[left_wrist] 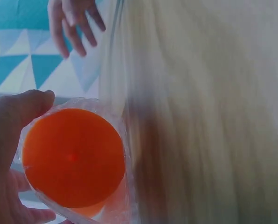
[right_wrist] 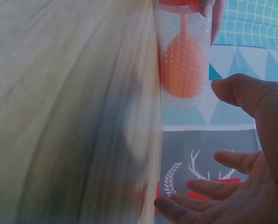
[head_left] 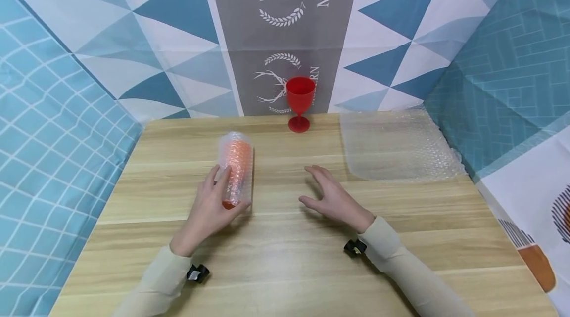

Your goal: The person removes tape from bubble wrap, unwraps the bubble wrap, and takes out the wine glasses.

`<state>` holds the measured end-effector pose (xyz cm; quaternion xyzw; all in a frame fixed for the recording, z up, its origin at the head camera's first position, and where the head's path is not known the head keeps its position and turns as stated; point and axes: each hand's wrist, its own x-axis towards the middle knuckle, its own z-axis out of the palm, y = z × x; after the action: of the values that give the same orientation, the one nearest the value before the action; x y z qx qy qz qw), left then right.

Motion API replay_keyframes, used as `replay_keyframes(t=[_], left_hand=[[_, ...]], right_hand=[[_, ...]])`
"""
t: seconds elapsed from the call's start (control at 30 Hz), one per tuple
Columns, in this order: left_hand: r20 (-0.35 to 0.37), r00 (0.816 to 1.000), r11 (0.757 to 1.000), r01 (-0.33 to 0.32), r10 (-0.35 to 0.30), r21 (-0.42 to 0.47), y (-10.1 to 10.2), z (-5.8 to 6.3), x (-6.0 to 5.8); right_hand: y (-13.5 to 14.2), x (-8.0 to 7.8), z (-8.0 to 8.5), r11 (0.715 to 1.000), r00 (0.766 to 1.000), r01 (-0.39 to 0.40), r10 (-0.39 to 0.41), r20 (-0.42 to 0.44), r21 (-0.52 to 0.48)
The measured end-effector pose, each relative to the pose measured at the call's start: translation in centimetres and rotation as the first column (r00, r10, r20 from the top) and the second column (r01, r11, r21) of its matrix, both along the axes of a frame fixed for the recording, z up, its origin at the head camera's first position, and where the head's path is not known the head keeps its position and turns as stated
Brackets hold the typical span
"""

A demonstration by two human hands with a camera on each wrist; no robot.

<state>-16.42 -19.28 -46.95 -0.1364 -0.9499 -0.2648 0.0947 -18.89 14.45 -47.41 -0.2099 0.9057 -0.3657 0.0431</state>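
An orange goblet [head_left: 237,161] rolled in clear bubble wrap lies on its side on the left part of the table. My left hand [head_left: 209,210] grips its near end, the thumb on one side and the fingers on the other. The round orange base [left_wrist: 73,156] faces the left wrist camera, inside the wrap. Through the bubbles, the goblet's bowl and stem show in the right wrist view. Holding nothing, my right hand [head_left: 334,198] hovers over the table to the right of the goblet, fingers spread and slightly bent.
Upright at the back of the wooden table [head_left: 276,267] stands a red goblet [head_left: 300,94]. A flat sheet of bubble wrap [head_left: 396,149] covers the back right corner. Patterned cloth hangs behind and at both sides.
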Motion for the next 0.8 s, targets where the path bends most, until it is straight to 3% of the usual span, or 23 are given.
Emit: replay_keyframes(t=[0.37, 0.8], left_hand=[[0.016, 0.998, 0.998, 0.055, -0.055, 0.015, 3.1, -0.1, 1.3], [-0.079, 0.990, 0.993, 0.119, -0.117, 0.019, 7.0, -0.4, 3.5]], right_hand=[[-0.8, -0.3, 0.4, 1.000, 1.000, 0.003, -0.003, 0.004, -0.012], [-3.1, -1.0, 1.4, 0.998, 0.999, -0.014, 0.011, -0.045, -0.068]])
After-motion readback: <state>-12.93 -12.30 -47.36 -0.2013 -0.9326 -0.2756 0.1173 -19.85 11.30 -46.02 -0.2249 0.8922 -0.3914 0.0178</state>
